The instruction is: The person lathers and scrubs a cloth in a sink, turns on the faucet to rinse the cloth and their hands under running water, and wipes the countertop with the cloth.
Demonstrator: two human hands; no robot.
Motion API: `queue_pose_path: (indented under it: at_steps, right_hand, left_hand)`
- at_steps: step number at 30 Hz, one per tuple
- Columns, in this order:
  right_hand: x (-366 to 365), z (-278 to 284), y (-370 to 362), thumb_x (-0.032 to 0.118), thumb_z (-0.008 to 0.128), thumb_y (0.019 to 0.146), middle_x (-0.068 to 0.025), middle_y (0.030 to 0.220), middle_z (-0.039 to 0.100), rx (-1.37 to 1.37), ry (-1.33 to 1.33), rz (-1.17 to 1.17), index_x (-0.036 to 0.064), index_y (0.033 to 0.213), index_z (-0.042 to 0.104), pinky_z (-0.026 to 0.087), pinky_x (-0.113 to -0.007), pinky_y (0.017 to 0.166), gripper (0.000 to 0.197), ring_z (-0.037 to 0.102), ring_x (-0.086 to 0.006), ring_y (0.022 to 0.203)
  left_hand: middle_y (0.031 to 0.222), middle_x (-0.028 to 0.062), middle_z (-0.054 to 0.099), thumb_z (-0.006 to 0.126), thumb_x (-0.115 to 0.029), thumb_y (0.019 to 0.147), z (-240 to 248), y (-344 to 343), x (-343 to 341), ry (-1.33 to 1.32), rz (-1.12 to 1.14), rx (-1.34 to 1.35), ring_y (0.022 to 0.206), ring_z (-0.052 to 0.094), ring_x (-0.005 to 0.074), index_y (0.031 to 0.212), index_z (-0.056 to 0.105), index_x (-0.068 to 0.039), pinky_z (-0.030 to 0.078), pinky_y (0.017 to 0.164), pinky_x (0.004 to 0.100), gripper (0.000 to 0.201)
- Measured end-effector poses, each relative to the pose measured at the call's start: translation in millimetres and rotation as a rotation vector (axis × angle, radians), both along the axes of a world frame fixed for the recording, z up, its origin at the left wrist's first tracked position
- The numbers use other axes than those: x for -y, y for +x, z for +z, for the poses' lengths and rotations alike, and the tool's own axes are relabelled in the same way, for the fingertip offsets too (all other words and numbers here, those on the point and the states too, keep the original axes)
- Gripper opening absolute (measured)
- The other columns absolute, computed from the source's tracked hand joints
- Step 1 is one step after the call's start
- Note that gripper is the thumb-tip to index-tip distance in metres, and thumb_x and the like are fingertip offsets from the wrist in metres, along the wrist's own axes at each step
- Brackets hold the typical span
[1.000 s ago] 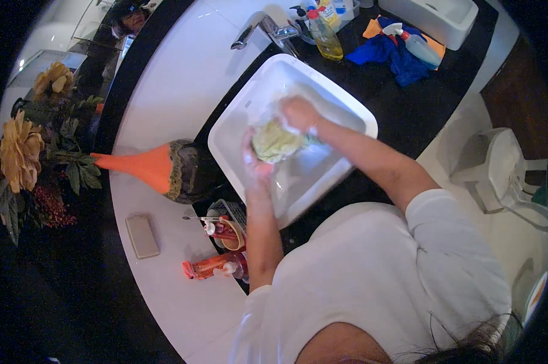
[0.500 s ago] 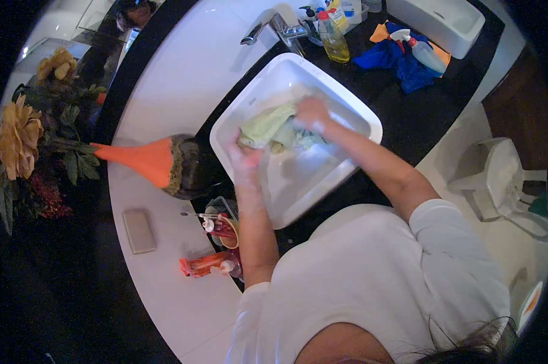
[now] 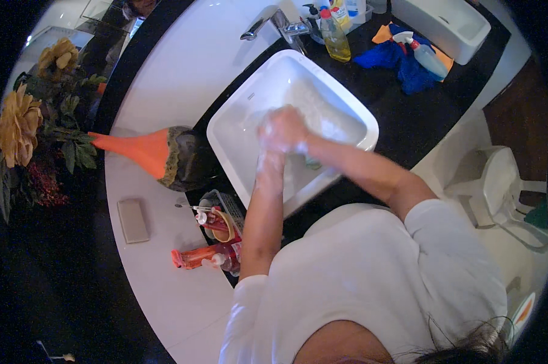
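Observation:
Over the white sink basin (image 3: pixel 240 115) my two hands press together, wet with suds and slightly smeared by motion. My right hand (image 3: pixel 289 126) lies over my left hand (image 3: pixel 267 134) and hides most of its fingers. Both look closed; what is between them is hidden. Under my right wrist a small bit of pale green cloth (image 3: pixel 312 162) shows, low in the basin. Whitish soapy water (image 3: pixel 325 118) covers part of the basin's bottom. The chrome faucet (image 3: pixel 277 27) stands behind the basin, and no stream shows from its spout.
Left of the basin stand an orange and dark vase (image 3: pixel 143 155), a basket (image 3: pixel 233 209) of toiletries and a red bottle (image 3: pixel 195 257). At the back are a yellow soap bottle (image 3: pixel 336 42), a blue cloth (image 3: pixel 395 64) and a spray bottle (image 3: pixel 427 59). A white chair (image 3: pixel 498 182) stands at right.
My hands have come together in the middle of the basin. The pale green cloth, stretched between them before, is now mostly out of sight. The view has shifted slightly.

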State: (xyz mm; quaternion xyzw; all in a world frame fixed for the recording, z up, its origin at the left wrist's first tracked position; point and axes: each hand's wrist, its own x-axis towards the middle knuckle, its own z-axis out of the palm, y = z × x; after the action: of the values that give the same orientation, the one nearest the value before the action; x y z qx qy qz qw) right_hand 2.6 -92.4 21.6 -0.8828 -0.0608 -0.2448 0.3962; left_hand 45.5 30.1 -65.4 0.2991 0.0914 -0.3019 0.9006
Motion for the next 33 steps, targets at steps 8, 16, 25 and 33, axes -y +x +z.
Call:
queue_pose_path:
  at_steps: [8, 16, 25, 33]
  right_hand:
    - [83, -28, 47, 0.038, 0.054, 0.072, -0.0158, 0.079, 0.063, -0.355, -0.188, -0.085, 0.0052, 0.079, 0.065, 0.048, -0.042, 0.067, 0.036, 0.061, -0.0317, 0.076]
    - [50, 48, 55, 0.014, 0.051, 0.063, -0.0133, 0.081, 0.064, -0.05, 0.867, 0.754, -0.0003, 0.086, 0.064, 0.047, -0.034, 0.064, 0.03, 0.06, -0.0187, 0.075]
    - [55, -85, 58, 0.017, 0.061, 0.058, -0.0232, 0.088, 0.06, -0.452, 0.187, 0.171, -0.0045, 0.086, 0.061, 0.043, -0.043, 0.074, 0.035, 0.056, -0.0351, 0.085]
    - [-61, -17, -39, 0.029, 0.063, 0.062, -0.0155, 0.073, 0.054, 0.036, 0.039, 0.436, 0.0111, 0.067, 0.055, 0.045, -0.044, 0.064, 0.02, 0.057, -0.0295, 0.071]
  left_hand:
    - [0.123, 0.0114, 0.048, 0.045, -0.042, 0.084, 119, -34, 21, 0.42, -0.042, 0.443, 0.113, 0.045, 0.0224, 0.124, 0.042, -0.003, 0.035, 0.096, 0.0396, 0.056]
    - [0.077, 0.0076, 0.062, 0.062, -0.03, 0.077, 306, -56, 60, 1.965, -0.436, 0.934, 0.066, 0.056, 0.017, 0.087, 0.061, 0.002, 0.044, 0.058, 0.0304, 0.034]
    - [0.102, 0.0102, 0.06, 0.061, -0.015, 0.079, 169, -40, -12, 0.485, 0.164, 0.163, 0.088, 0.061, 0.0191, 0.11, 0.052, -0.002, 0.052, 0.074, 0.0332, 0.035]
    - [0.093, 0.0083, 0.059, 0.049, -0.029, 0.084, 47, -49, 28, 1.041, 0.075, 0.753, 0.079, 0.058, 0.0217, 0.113, 0.051, -0.005, 0.046, 0.079, 0.0382, 0.038]
